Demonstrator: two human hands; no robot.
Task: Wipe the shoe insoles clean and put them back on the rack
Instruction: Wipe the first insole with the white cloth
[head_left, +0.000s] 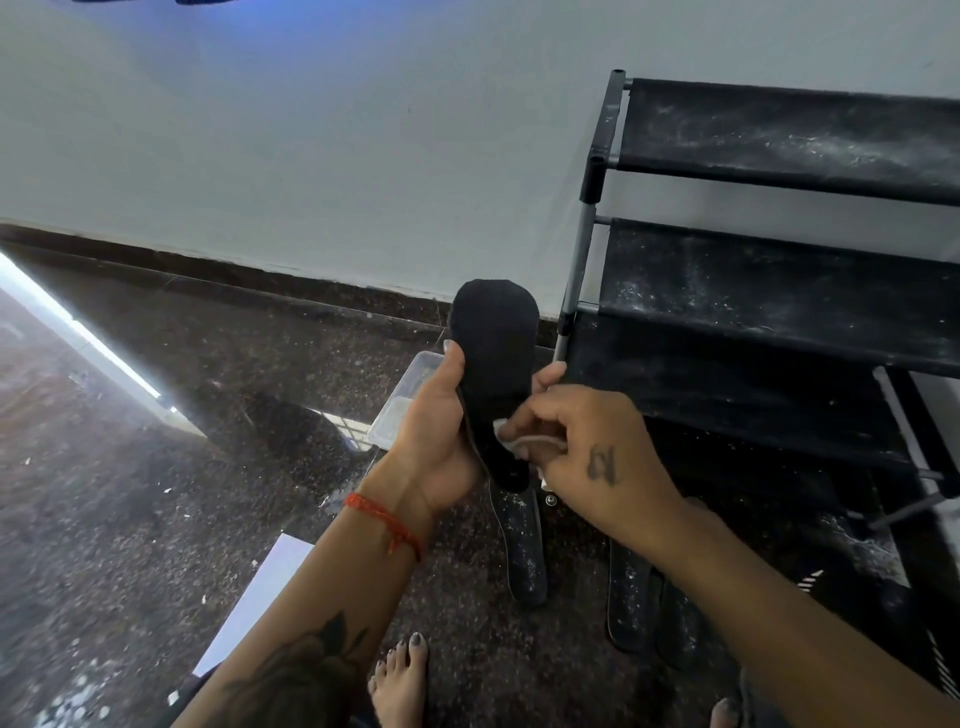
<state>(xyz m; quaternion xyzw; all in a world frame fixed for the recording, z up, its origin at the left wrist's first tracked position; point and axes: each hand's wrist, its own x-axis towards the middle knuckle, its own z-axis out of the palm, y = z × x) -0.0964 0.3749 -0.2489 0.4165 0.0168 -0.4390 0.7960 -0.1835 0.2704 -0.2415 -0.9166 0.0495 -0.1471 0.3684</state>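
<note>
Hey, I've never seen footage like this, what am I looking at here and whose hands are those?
No machine here: a person wears a camera on the head, looking down at both hands. The left hand holds a black insole upright. The right hand pinches a white cloth against it, wiping. On the dark floor lie more dusty insoles, a clear plastic tub and a white sheet. To the right stands a dusty black shoe rack; the shelves in view look bare.
</note>
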